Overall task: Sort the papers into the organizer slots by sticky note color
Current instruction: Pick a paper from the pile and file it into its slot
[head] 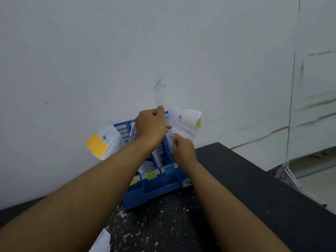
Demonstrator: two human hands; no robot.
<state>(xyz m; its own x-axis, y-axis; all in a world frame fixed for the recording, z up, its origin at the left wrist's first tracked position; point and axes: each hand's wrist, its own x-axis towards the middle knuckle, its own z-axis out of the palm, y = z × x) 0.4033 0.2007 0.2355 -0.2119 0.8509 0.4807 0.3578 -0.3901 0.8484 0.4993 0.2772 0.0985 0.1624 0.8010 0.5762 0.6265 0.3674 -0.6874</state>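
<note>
A blue plastic organizer [156,186] stands on the black table against the white wall. Its front carries a yellow tag [133,181], a green tag [151,175] and a blue tag [169,169]. A paper with an orange-yellow sticky note [103,142] leans out of the left slot. My left hand [151,127] grips the top of a sheet over the middle of the organizer. My right hand [183,149] pinches the lower edge of a printed paper [183,121] above the right slot; a yellow-green sticky note [199,123] shows at its right edge.
The black, speckled table [245,188] ends at the right, where a metal stand [291,180] sits on the floor. A loose white paper [101,240] lies at the table's near edge. A strip of tape [158,91] is stuck on the wall.
</note>
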